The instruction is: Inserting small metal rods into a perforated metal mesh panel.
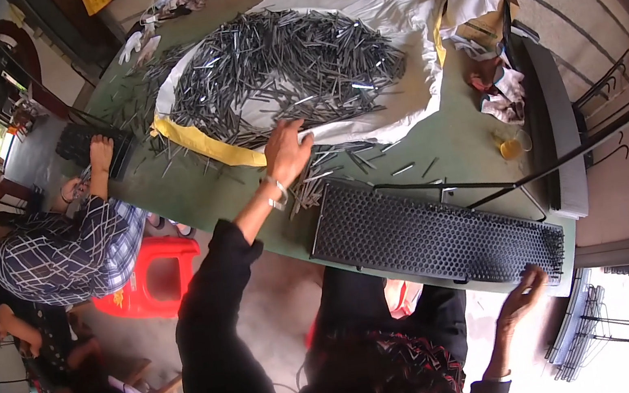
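My left hand (289, 151) is at the near rim of a white sack with a yellow edge (212, 148), its fingers bent but apart. Just beyond it, a heap of thin dark metal rods (282, 45) fills the laid-open sack. Nothing shows clearly between the fingers, though their undersides are hidden. A long black perforated tray (426, 228) with many round holes lies slantwise along the near table edge. By its right end, my right hand (522, 299) is held with fingers loosely spread and nothing visible in it. Small rods stand up in the tray's right-end holes.
Loose rods (402, 169) are strewn over the green table (248, 194). Black metal bars (486, 190) cross above the tray. At the right stand a yellow cup (510, 142) and crumpled cloths (504, 92). A co-worker (51, 246) works at the left, near a red stool (154, 275).
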Available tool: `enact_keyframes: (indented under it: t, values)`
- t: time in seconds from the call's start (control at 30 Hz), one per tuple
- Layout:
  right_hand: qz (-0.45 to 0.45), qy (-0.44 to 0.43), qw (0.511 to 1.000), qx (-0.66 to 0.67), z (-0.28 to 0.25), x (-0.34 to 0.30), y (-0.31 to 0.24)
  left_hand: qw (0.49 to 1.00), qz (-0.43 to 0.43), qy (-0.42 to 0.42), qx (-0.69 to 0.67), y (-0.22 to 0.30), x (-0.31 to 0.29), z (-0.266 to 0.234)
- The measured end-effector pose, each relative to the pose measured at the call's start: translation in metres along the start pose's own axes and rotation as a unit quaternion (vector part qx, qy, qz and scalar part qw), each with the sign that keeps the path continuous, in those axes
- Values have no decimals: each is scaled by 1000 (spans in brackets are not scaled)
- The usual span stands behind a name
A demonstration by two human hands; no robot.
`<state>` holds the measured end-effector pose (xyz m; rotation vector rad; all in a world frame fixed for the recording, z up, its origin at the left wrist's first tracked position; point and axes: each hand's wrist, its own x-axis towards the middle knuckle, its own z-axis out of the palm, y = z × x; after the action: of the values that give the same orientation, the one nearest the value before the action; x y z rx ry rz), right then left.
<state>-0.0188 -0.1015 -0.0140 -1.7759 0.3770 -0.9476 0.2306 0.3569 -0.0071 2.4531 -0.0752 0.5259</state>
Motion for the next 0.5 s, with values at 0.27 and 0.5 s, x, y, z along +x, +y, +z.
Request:
enact_keyframes:
  t: [0.27, 0.5]
  values:
    - [-128, -93, 895, -417, 52, -14, -8, 987, -64, -70, 129, -30, 107, 65]
    - [-135, -103, 877, -450, 48, -16, 2, 970, -95, -132, 178, 19, 178, 143]
